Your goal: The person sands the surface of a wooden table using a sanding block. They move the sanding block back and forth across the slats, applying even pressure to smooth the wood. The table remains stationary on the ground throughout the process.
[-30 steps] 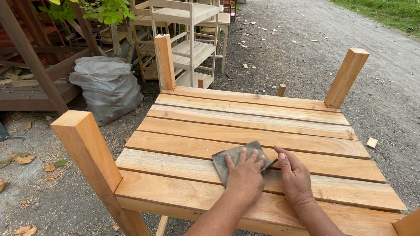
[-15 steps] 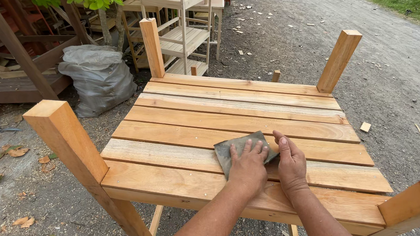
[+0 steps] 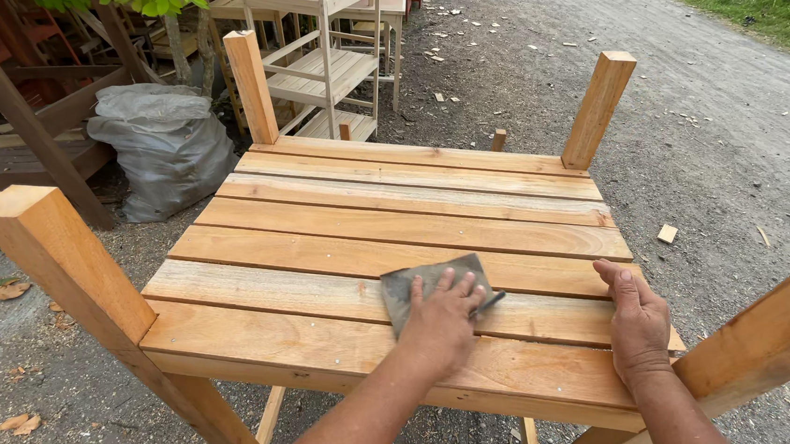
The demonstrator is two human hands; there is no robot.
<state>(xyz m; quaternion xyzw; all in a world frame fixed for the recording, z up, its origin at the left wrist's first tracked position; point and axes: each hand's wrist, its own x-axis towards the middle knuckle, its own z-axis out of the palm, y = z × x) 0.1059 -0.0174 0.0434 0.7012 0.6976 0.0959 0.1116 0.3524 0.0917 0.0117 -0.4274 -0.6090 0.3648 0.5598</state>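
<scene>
Sanding a slatted wooden bench (image 3: 413, 228) turned upside down, a person presses a grey sheet of sandpaper (image 3: 428, 286) flat with the left hand (image 3: 444, 315), fingers spread and laid open on top of it rather than curled around it. The sheet lies on the second slat from the near edge, about midway across. The right hand (image 3: 636, 321) rests open and flat on the same slats near the right edge, holding nothing. All the slats look pale and bare; how much has already been smoothed cannot be told from the surface. Four legs point upward at the corners, the near right leg (image 3: 761, 345) just beside the right wrist. Beyond stand a pale wooden shelf unit (image 3: 328, 52) and a grey sack (image 3: 166, 148) on the gravel ground (image 3: 729, 154).
</scene>
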